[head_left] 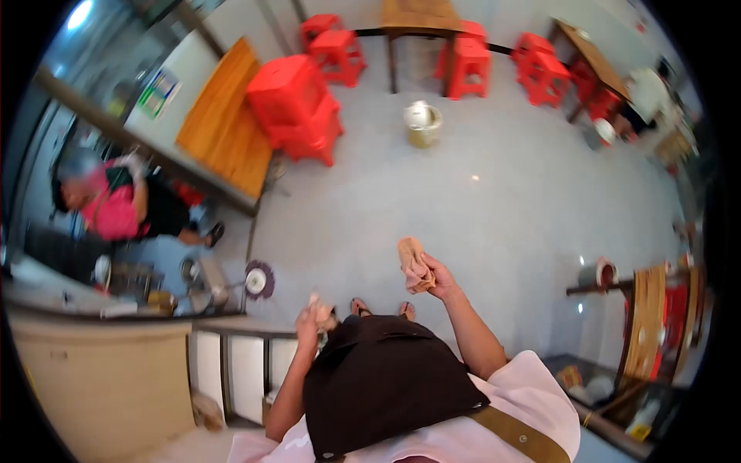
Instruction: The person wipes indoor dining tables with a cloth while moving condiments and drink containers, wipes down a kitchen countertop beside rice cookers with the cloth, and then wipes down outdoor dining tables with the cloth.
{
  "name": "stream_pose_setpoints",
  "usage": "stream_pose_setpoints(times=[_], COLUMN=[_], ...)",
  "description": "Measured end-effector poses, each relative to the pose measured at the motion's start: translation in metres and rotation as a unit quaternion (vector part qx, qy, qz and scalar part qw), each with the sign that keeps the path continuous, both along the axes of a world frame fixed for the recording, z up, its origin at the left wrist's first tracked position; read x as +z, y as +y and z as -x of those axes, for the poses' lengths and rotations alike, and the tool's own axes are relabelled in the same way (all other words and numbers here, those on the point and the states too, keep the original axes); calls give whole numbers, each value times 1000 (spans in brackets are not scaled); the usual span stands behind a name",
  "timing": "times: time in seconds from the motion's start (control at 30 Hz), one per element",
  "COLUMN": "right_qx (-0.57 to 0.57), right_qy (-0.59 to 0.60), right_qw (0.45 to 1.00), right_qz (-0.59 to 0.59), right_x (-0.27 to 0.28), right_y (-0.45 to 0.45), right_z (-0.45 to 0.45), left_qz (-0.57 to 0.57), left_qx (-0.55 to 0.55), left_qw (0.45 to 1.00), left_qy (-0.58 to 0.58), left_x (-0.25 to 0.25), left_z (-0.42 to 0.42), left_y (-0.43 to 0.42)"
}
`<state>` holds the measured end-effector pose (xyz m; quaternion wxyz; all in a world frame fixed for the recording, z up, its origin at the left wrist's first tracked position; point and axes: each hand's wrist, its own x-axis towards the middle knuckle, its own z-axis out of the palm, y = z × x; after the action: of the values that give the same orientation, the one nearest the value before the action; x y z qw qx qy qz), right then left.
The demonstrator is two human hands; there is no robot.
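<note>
My right hand (440,279) is closed around a crumpled pinkish-tan cloth (412,264), held out in front of the body above the floor. Lower and to the left, my left hand (307,324) is closed near the dark apron (386,378). Something pale and small shows at its fingers, with a dark patch beside it; blur keeps me from telling what it is. Both sandalled feet (359,307) are visible on the floor between the hands.
Red plastic stools (289,100) stand beside a wooden bench (231,127). A bucket (423,127) sits mid-floor before a wooden table (421,17). Cabinets (100,370) line the left. One person (116,201) is at left, another (648,96) far right. A wooden rack (648,324) stands right.
</note>
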<state>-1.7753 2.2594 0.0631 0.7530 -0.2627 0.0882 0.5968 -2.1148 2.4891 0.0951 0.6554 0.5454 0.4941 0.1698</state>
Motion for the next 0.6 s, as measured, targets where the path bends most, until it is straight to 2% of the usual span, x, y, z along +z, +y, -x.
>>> stream_pose_setpoints(times=[0.03,0.1,0.2,0.3,0.37,0.43,0.47,0.57,0.6], right_qx=[42,109,122,115,123,141,149,178,191], right_qy=[6,7,-24,-37,-52,-121,-157,-212,-230], right_qw=[999,994,992,992,991,981,971,956,947], right_qz=[-9,-24,-31,-34,-17,60,98,96,118], right_x=[6,24,49,75,84,93,99,118,127], right_y=[25,65,119,163,190,224,241,286,301], right_z=[12,30,63,80,86,96,100,110,114], left_qz=[1,-4,23,86,78,60,35,-108,-177], left_qx=[38,58,100,116,107,88,69,-9,-37], left_qw=[997,992,972,957,959,961,965,983,973], left_qy=[-60,-110,-209,-253,-252,-255,-252,-151,-141], left_x=[12,48,89,102,102,97,93,87,88], left_z=[-13,-37,-55,-51,-45,-36,-33,-25,-23], left_y=[-1,11,32,60,81,106,122,158,172])
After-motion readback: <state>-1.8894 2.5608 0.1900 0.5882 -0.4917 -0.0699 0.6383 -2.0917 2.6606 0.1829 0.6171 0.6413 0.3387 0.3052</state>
